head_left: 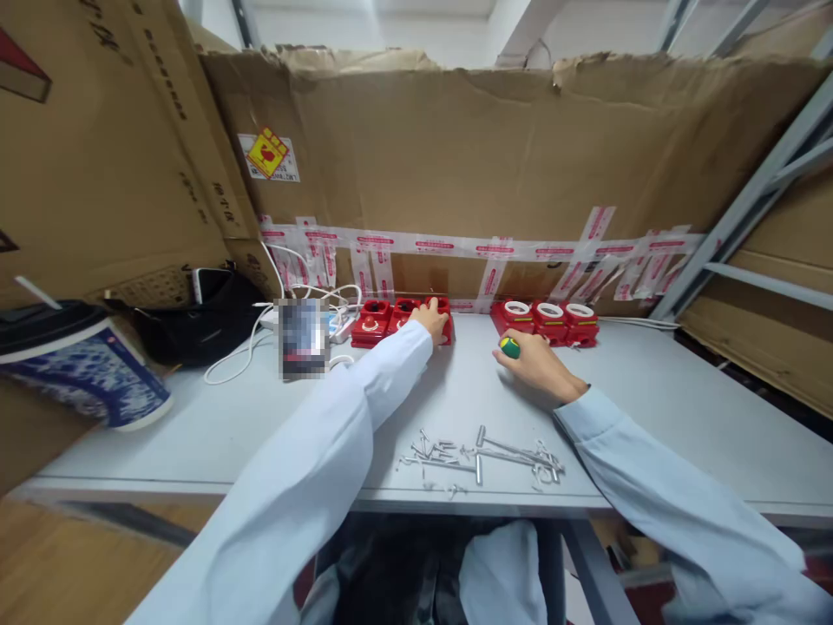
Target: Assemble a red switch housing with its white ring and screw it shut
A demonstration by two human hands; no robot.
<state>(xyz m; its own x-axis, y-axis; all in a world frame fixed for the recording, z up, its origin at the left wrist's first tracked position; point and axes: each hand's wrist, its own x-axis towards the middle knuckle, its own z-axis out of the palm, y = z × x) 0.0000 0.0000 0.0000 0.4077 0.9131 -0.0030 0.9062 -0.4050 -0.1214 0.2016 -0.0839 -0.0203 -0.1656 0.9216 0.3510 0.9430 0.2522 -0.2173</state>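
Observation:
My left hand reaches over the rightmost of several red housings in the left group, its fingers curled on that housing's top and side. What lies beneath the fingertips is hidden. In my right hand is a screwdriver with a green and yellow handle; its shaft cannot be seen. Just behind that hand stands a second group of red housings topped with white rings. Loose screws and metal T-handled tools lie near the table's front edge, between my forearms.
A cardboard wall closes off the back of the table. On the left are a large blue-patterned cup, a black bag, white cables and a blurred-out object. Metal shelving rises on the right.

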